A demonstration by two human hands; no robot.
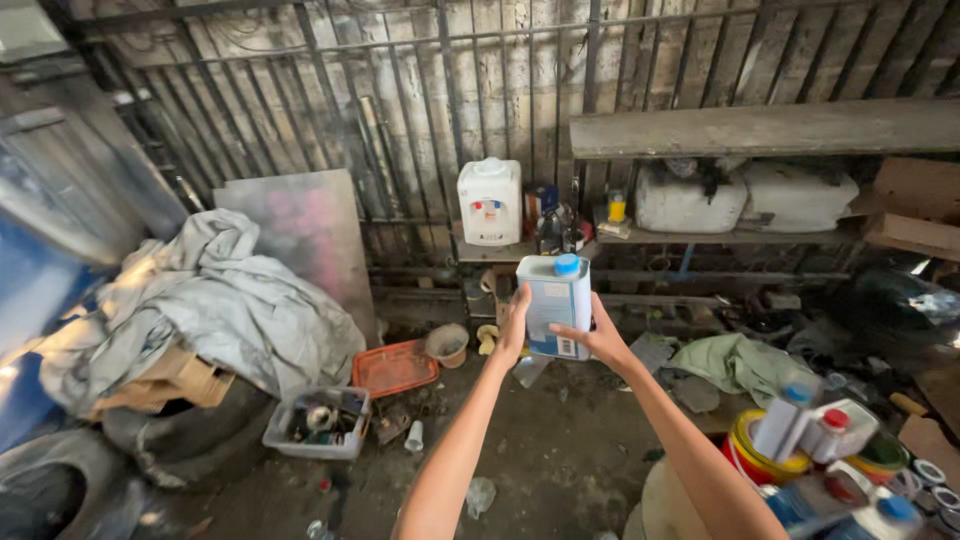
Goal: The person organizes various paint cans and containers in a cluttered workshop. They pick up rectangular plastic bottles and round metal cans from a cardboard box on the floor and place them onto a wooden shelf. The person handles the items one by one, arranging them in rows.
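Gripping from both sides, the left hand [514, 330] and right hand [597, 338] are closed on a white rectangular can [556, 305] with a blue cap [567, 264], held at arm's length over the dirty floor [560, 440]. Only fingertips seem engaged (palms look clear), so a slip could be risked, with the can dropped among the cluttered containers [830, 440] below right.

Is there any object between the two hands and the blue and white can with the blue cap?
Nothing visible does. The left hand and the right hand already grip the blue and white can directly at its two sides, and hold it up in the air above the dirty floor.
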